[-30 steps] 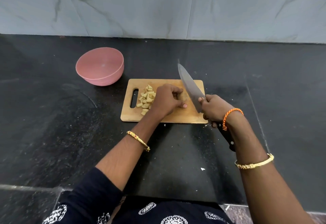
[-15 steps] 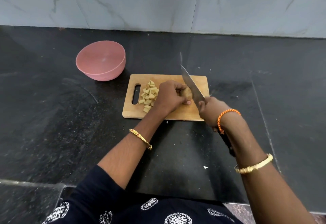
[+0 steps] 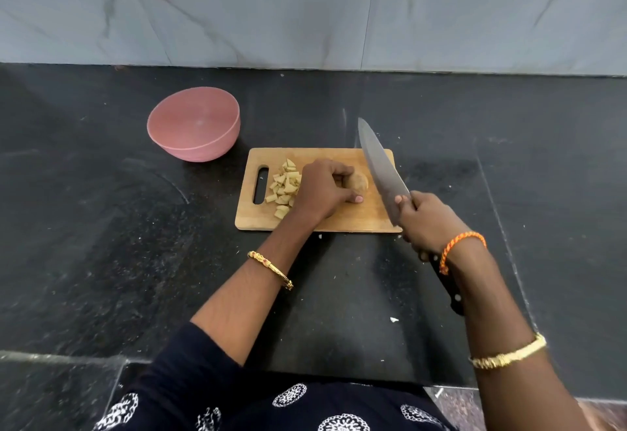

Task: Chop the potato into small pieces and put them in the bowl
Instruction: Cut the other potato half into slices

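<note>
The potato (image 3: pixel 358 182) lies near the middle of the cutting board (image 3: pixel 369 217), toward its right edge – the left hand (image 3: pixel 324 193) curls round it, and the right hand (image 3: pixel 429 218) grips the knife (image 3: pixel 381 167), blade raised just right of it – the bowl (image 3: pixel 193 125) has no pieces yet

Brown potato chunk (image 3: pixel 359 182) and pale diced pieces (image 3: pixel 284 189) on board; empty pink bowl (image 3: pixel 194 124) beside.

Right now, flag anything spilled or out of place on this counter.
A few small pale scraps lie on the black counter in front of the cutting board, likely stray potato bits. The cut pieces sit on the board; the pink bowl is empty.
</note>
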A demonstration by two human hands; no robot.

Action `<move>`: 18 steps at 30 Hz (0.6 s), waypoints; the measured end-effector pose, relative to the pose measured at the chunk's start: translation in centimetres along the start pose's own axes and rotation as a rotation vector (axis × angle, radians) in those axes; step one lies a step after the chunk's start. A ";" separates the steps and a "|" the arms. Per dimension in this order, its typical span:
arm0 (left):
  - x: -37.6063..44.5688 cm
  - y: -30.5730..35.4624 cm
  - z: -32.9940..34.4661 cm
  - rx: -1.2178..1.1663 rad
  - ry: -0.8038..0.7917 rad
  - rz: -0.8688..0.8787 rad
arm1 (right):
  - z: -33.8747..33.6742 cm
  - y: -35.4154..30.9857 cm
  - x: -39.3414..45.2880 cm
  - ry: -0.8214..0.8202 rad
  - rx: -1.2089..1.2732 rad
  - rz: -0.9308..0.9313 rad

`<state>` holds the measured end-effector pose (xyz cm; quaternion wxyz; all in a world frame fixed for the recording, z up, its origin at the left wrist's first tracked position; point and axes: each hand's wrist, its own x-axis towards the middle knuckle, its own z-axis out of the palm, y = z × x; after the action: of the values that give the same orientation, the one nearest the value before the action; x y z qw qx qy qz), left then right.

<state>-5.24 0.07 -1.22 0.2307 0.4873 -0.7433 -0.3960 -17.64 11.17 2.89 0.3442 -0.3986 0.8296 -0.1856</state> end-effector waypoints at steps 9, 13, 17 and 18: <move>0.0 0.0 0.0 -0.002 -0.004 -0.002 | -0.3 -1.9 2.0 -0.088 -0.012 -0.009; 0.1 -0.2 0.0 -0.021 -0.008 -0.008 | -0.2 -2.4 2.3 -0.105 -0.053 -0.007; 0.1 -0.3 0.1 -0.034 -0.009 -0.004 | 0.1 -2.8 2.6 -0.106 -0.118 -0.014; 0.1 -0.3 0.1 -0.038 -0.006 -0.001 | 0.3 -2.9 2.6 -0.100 -0.137 -0.016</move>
<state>-5.17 -0.01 -1.56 0.2375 0.4822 -0.7360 -0.4115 -17.03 7.34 3.33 0.3558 -0.4368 0.8188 -0.1110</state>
